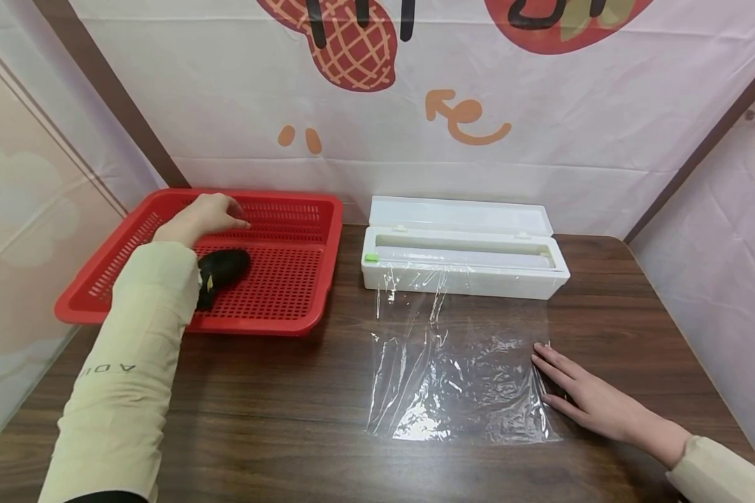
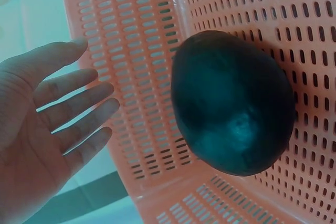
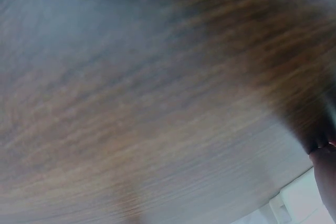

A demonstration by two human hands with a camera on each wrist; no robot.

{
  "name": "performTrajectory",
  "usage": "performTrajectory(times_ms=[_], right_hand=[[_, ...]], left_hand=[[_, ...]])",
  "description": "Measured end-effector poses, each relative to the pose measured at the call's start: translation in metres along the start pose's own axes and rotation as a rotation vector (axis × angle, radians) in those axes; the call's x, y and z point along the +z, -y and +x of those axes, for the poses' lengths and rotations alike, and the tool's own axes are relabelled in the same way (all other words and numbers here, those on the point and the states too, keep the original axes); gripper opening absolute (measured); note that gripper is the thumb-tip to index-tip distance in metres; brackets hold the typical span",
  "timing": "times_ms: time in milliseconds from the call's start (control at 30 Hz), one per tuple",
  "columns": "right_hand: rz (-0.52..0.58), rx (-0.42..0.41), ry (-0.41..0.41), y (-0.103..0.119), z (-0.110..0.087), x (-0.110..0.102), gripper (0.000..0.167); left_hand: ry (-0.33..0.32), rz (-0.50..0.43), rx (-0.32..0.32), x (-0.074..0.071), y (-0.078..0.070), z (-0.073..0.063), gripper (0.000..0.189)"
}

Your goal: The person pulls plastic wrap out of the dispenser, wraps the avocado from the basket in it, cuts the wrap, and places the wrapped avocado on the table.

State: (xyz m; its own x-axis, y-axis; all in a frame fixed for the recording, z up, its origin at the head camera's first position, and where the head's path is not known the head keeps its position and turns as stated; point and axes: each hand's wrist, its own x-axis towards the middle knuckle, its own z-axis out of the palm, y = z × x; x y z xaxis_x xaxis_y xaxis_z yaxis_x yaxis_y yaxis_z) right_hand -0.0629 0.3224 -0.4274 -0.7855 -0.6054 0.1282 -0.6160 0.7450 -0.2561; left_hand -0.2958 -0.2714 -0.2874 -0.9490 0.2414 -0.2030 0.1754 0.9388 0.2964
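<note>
A dark, glossy eggplant (image 1: 225,268) lies in the red plastic basket (image 1: 319,279) on the left. Above it, over the basket, is my left hand (image 1: 203,215), holding nothing. The left wrist view shows the fingers of that hand (image 2: 58,108) extended and apart from the eggplant (image 2: 233,103). On the right, my right hand (image 1: 594,399) rests with straight fingers at the right edge of a clear sheet of plastic wrap (image 1: 453,377). The sheet runs toward me from a white wrap dispenser box (image 1: 465,279). Only a sliver of the right hand (image 3: 325,177) shows in the right wrist view.
The dispenser's lid (image 1: 459,213) stands open against the printed cloth backdrop (image 1: 226,126). A green slider (image 1: 371,258) sits at the left of the box's front edge. Dark wood tabletop (image 1: 277,419) lies between basket and wrap. Cloth walls border both sides.
</note>
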Motion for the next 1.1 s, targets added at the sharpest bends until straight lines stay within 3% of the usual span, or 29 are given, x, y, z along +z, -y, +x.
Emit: performTrajectory(times_ms=[533,833,1100], right_hand=[[0.003,0.009,0.001,-0.002,0.000,-0.001,0.060],[0.007,-0.001,-0.002,-0.002,0.000,-0.003,0.061],[0.010,0.010,0.008,-0.004,0.001,-0.004,0.060]], left_hand=[[0.020,-0.041,-0.023,0.006,0.009,-0.005,0.044],[0.101,-0.038,-0.019,0.008,0.014,-0.009,0.052],[0.171,-0.031,-0.056,0.012,0.014,-0.009,0.057]])
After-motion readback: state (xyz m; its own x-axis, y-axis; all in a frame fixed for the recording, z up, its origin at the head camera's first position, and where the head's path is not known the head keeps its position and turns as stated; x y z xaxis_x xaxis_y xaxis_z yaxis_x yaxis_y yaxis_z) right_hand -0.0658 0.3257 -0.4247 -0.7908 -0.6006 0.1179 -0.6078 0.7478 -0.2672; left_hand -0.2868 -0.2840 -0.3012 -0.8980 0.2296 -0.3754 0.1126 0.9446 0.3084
